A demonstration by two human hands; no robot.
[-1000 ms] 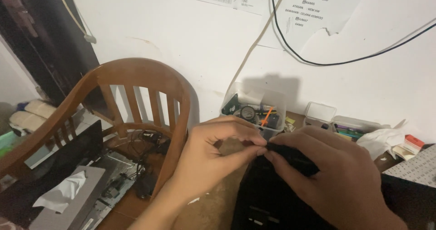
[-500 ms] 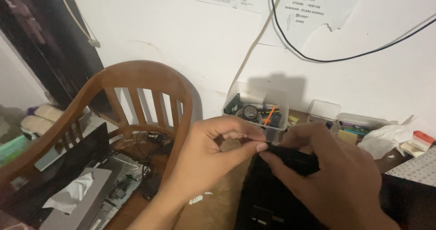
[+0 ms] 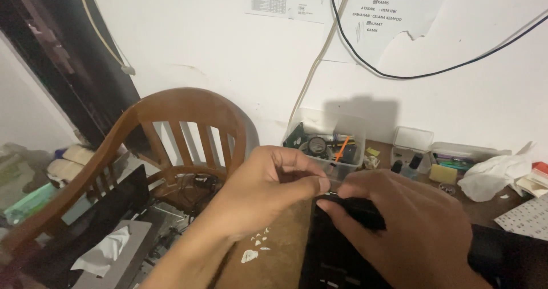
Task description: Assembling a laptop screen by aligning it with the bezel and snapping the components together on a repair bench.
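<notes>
Left hand point(image 3: 268, 189) and right hand point(image 3: 399, 220) — fingertips meeting over black device point(image 3: 337, 249) — wooden chair point(image 3: 171, 135) beside.

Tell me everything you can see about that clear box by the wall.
The clear box is a small, lidless rectangular tub of see-through plastic. It stands upright on the brown desk close to the white wall; whether it touches the wall is unclear. Inside lies a jumble of small things, among them a round gauge-like part and an orange stick. The left hand hides its lower front edge; no hand clearly touches it.

black device point(image 3: 342, 249) — half hidden, edge-cropped
</notes>
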